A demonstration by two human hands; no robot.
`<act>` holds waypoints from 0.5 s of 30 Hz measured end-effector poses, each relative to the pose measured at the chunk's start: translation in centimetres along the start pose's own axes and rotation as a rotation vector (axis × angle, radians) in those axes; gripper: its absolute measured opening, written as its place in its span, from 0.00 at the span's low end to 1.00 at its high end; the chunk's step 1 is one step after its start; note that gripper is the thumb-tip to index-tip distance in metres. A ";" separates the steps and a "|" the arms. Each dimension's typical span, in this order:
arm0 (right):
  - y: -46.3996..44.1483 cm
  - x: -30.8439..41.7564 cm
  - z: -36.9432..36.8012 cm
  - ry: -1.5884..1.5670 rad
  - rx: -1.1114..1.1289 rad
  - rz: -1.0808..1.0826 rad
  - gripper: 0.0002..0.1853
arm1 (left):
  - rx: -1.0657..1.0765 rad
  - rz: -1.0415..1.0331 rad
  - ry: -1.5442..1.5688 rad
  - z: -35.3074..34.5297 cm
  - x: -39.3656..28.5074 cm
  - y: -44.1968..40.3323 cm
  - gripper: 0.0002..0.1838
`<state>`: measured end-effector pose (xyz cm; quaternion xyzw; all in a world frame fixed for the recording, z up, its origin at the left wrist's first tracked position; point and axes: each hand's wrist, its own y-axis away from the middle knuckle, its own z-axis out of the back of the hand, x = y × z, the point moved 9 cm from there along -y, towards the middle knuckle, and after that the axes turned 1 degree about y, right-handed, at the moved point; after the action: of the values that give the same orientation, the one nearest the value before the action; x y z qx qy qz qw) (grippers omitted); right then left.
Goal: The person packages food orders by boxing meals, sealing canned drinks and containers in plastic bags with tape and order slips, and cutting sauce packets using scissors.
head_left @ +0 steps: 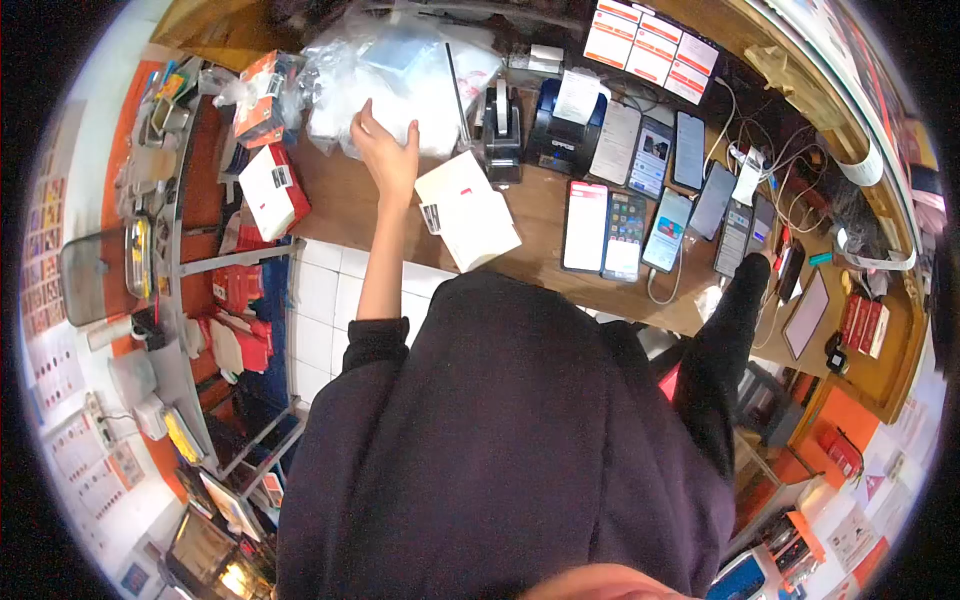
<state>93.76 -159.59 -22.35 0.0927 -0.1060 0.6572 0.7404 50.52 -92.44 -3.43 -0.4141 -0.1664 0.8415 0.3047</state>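
My left hand point(385, 155) reaches over the wooden desk with its thumb and fingers apart and nothing in its grasp. Just beyond the fingertips lies a heap of clear plastic bags point(350, 100); whether they touch it I cannot tell. A cream-white box point(468, 212) with a small label rests on the desk, right of my left wrist. My right arm, in a dark sleeve point(722, 335), extends to the desk's right part, near several phones point(710, 203). The right hand itself does not show beyond the sleeve's end.
A tape dispenser point(501, 130) and a black receipt printer point(562, 140) with paper stand mid-desk. Behind them is a lit screen point(650, 50). Tangled white cables point(800, 165) lie at the right. A red and white box point(272, 192) sits at the left edge, beside shelves.
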 end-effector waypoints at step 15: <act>13.7 2.9 -2.4 -0.215 0.195 -0.113 0.16 | 0.763 0.027 -0.284 -15.3 6.5 -10.9 0.20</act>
<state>80.56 -154.48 -23.86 0.2399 -0.1150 0.6078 0.7482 63.72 -79.53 -10.71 -0.1532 0.1228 0.8956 0.3992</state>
